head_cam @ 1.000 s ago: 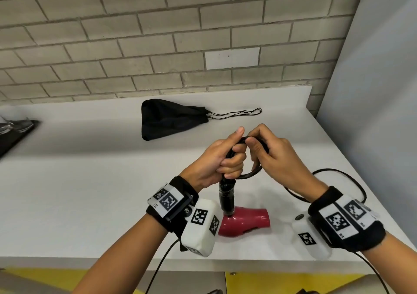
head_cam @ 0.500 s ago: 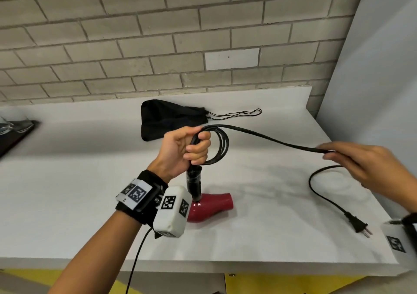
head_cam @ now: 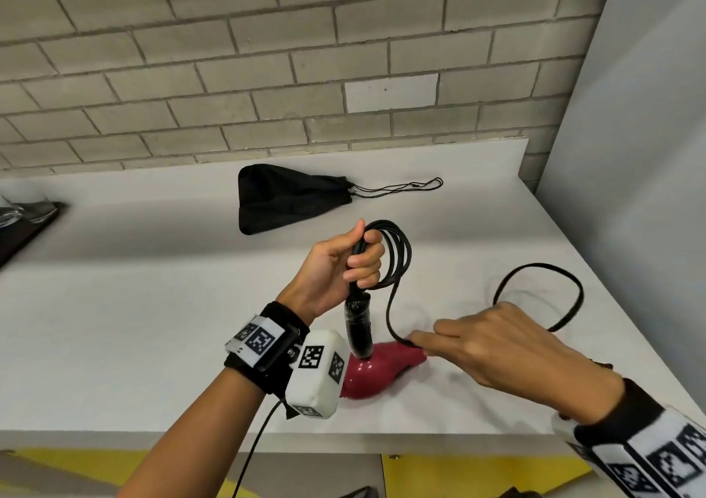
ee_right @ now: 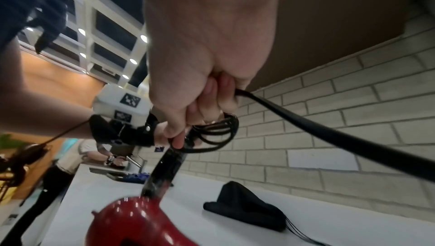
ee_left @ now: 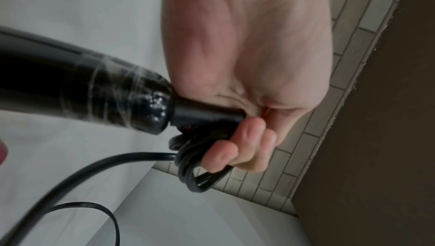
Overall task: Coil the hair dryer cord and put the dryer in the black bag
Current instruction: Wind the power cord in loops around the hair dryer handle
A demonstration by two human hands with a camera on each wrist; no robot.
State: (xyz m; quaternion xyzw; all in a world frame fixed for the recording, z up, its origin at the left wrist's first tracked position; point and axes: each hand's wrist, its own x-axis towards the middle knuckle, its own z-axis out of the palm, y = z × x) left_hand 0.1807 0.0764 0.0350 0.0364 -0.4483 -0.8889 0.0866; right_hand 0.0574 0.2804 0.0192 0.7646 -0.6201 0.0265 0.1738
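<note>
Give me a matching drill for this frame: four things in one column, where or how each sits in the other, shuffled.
Things:
1. left hand
2. right hand
3. black bag
4. dryer body

States:
A. lying flat near the brick wall, drawstrings trailing to the right
B. red, resting on the white counter
C. gripping the finished loops of cord at the top of the handle
D. pinching the loose run of cord low, beside the dryer

Pairs: 1-C, 2-D, 3-A, 4-B
</note>
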